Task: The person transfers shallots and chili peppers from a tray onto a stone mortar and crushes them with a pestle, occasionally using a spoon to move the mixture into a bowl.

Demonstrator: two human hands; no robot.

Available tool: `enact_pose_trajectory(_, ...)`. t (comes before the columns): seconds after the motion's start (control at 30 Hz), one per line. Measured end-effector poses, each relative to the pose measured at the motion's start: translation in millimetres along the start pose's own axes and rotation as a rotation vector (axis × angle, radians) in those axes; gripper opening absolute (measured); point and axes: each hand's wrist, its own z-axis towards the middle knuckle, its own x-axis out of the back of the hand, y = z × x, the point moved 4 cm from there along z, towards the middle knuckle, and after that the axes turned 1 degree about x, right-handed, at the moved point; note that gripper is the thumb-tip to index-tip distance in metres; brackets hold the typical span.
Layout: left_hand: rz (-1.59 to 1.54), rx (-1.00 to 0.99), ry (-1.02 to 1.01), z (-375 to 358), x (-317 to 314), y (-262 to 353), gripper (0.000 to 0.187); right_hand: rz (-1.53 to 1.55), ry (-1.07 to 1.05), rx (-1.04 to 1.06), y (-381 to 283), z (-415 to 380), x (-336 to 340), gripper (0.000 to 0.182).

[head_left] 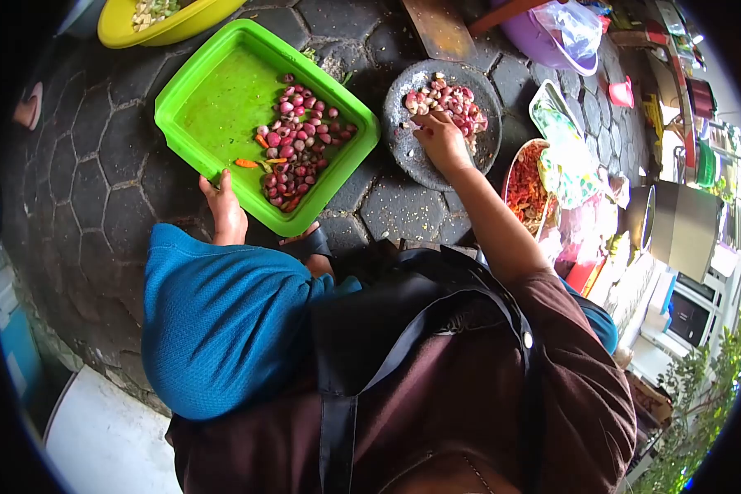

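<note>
A bright green tray [210, 103] lies on the paving, with small red shallots [292, 140] and a few orange chillies [245, 163] gathered toward its right side. My left hand [224, 212] is at the tray's near edge, its thumb against the rim; the other fingers are partly hidden. To the right stands a round grey stone mortar [397, 152] holding pink and whitish pieces that look like shallots and garlic [461, 107]. Over it is my right hand [441, 142], fingers bent together at the pieces. Whatever lies between those fingertips is too small to tell.
A yellow basin [119, 25] with pale diced pieces is at the top left. Beyond the mortar are a wooden board [438, 31] and a purple basin [543, 41]. Right of my forearm sit a container of chopped red chillies [525, 183] and plastic bags [570, 169].
</note>
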Motion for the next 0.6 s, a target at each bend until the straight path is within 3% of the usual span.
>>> enact_pose_trajectory(0.03,0.004,0.013,0.007,-0.5,-0.7,1.7,0.052,0.034,-0.012,0.008,5.4,-3.9,4.0,0.024)
enact_pose_trajectory(0.1,0.008,-0.003,-0.015,-1.2,-0.9,3.5,0.055,-0.061,0.18,0.137,18.2,-12.0,15.7,0.022)
enact_pose_trajectory(0.17,0.007,-0.017,-0.037,-3.7,-2.1,5.5,0.059,-0.023,0.247,0.03,15.8,-30.9,40.6,0.02)
enact_pose_trajectory(0.2,0.065,-0.064,0.019,-5.7,-1.5,7.9,0.061,-0.155,0.236,-0.074,34.9,-41.7,43.2,0.02)
enact_pose_trajectory(0.27,0.117,-0.111,0.074,-11.1,-2.8,10.5,0.064,-0.298,0.177,-0.242,64.2,-70.9,41.5,0.042)
enact_pose_trajectory(0.33,0.677,-0.387,0.225,-22.5,-7.2,27.3,0.063,-0.321,0.036,-0.409,81.9,-97.3,29.5,0.064)
enact_pose_trajectory(0.37,0.675,-0.387,0.223,-28.8,-11.1,29.0,0.063,-0.412,0.067,-0.315,77.5,-102.4,25.3,0.063)
enact_pose_trajectory(0.43,0.889,-0.85,-0.011,-57.2,-41.4,42.5,0.061,-0.411,0.003,-0.368,83.2,-99.4,19.4,0.063)
enact_pose_trajectory(0.5,0.96,-0.95,-0.15,-85.2,-60.8,31.0,0.053,-0.413,0.017,-0.317,93.8,-94.5,11.6,0.059)
enact_pose_trajectory(0.6,0.997,-1.089,-0.551,-117.3,-78.6,24.5,0.053,-0.361,0.121,-0.281,95.0,-89.4,17.4,0.053)
